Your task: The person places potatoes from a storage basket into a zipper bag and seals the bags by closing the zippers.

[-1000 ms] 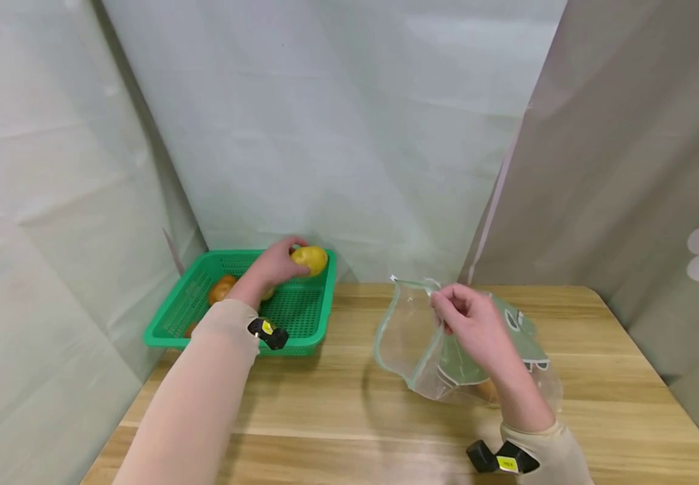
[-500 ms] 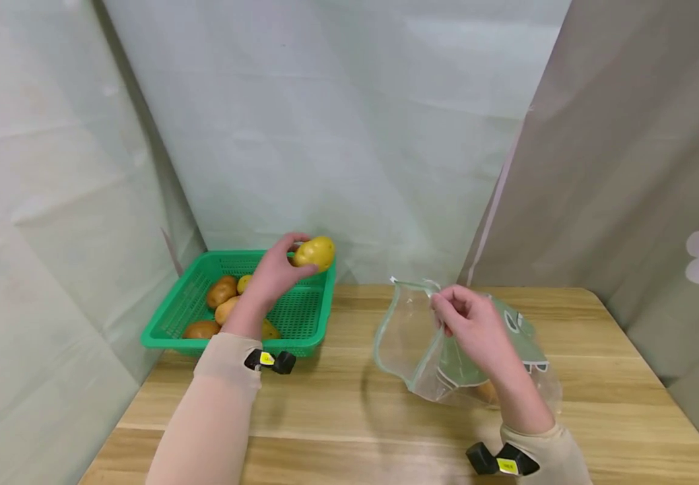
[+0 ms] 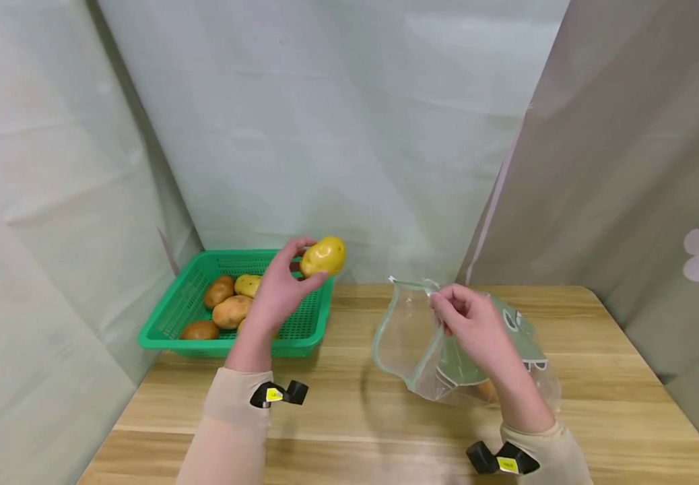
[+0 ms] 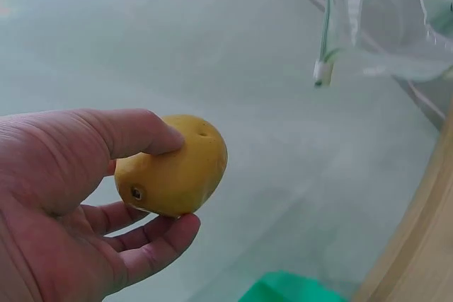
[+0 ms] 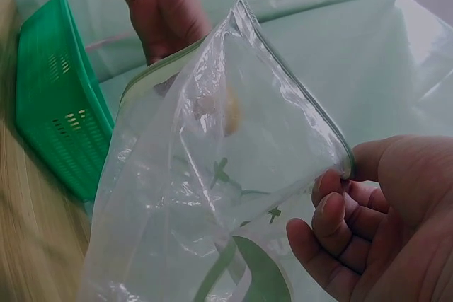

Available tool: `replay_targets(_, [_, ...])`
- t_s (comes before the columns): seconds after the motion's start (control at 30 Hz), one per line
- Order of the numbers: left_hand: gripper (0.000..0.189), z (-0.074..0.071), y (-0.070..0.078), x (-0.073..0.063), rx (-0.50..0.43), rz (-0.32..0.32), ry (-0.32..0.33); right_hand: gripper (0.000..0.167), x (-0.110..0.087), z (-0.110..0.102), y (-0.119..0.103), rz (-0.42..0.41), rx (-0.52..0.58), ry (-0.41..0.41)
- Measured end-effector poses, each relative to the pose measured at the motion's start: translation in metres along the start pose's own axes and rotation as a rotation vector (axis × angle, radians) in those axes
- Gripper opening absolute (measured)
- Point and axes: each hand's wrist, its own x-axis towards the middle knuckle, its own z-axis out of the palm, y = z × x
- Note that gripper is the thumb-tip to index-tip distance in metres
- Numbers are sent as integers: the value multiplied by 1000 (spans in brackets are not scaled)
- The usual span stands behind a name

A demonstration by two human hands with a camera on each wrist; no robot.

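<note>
My left hand (image 3: 283, 286) holds a yellow potato (image 3: 324, 256) between thumb and fingers, above the right end of the green basket (image 3: 149, 333). In the left wrist view the thumb lies across the top of the potato (image 4: 187, 171), with fingers curled beneath it. My right hand (image 3: 473, 327) pinches the edge of a clear zip bag (image 3: 407, 330) printed with green shapes. The bag's mouth gapes toward the left, and something orange-brown shows through its lower part. Seen from the right wrist, thumb and fingertips grip a corner of the bag's green zip edge (image 5: 333, 136).
Inside the basket lie several potatoes, among them a brown potato (image 3: 200, 330) and a tan potato (image 3: 231, 312). A wooden table (image 3: 349, 431) carries both basket and bag. Pale curtains (image 3: 349, 135) hang behind and at both sides.
My left hand has lifted the potato and drawn it to the right and toward me, uncovering more potatoes in the basket. The right hand stays in place on the bag.
</note>
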Motion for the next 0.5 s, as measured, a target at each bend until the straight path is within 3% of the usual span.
replay_targets(0.23, [58,15,7,-16,-37,44,19,30,2,0,-3,-17,5,-2])
replay_targets(0.5, [60,34,11,-32,-39,53,-9,30,1,0,-3,-23,3,-2])
